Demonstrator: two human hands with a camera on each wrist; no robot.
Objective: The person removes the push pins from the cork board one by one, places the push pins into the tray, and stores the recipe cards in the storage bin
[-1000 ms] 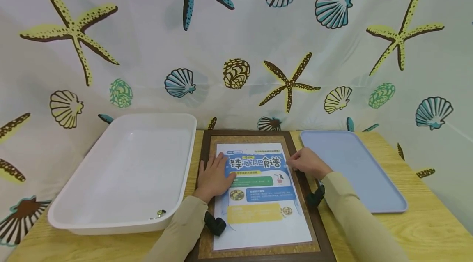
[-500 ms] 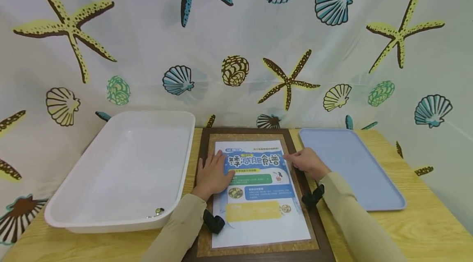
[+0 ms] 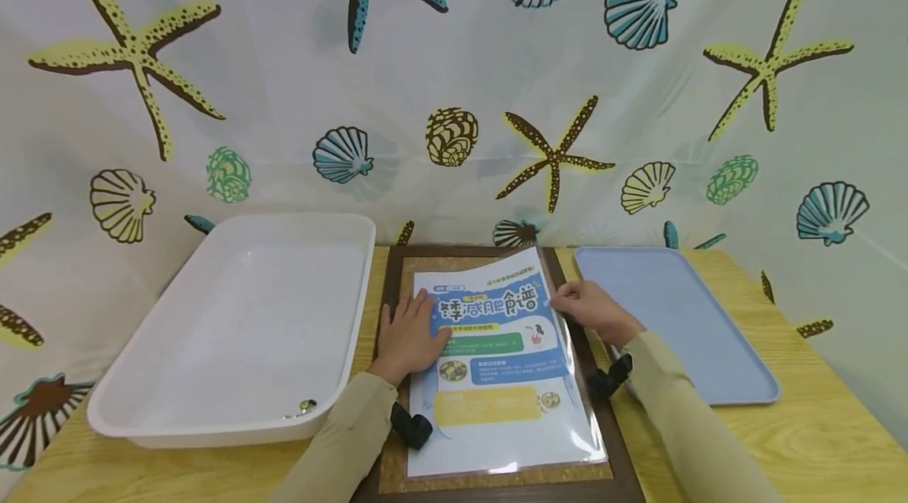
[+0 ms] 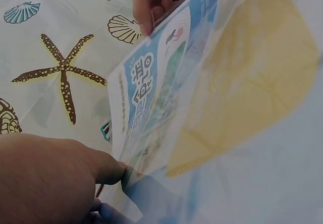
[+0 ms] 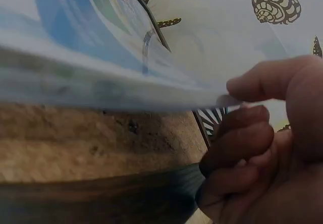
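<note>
A glossy printed sheet [image 3: 496,440] lies over a cork board [image 3: 496,481] in a dark frame. Along its right side the sheet is raised off the cork, its top right corner bent upward. My left hand [image 3: 410,336] rests on the sheet's left edge with fingers spread; in the left wrist view its thumb [image 4: 108,167] touches the sheet. At the opposite edge, near the top, my right hand [image 3: 594,312] pinches the sheet between thumb and finger. Bare cork [image 5: 101,143] shows beneath the lifted edge in the right wrist view.
A deep white tub [image 3: 234,329] stands left of the board, a small shiny green-and-silver item [image 3: 307,406] at its near end. To the right lies a flat lilac tray [image 3: 688,322]. A patterned curtain [image 3: 440,61] hangs behind the wooden table [image 3: 816,440].
The sheet lay flat earlier; now its right side is lifted and its top right corner stands up. My right hand has moved slightly right with the edge. My left hand stays in place.
</note>
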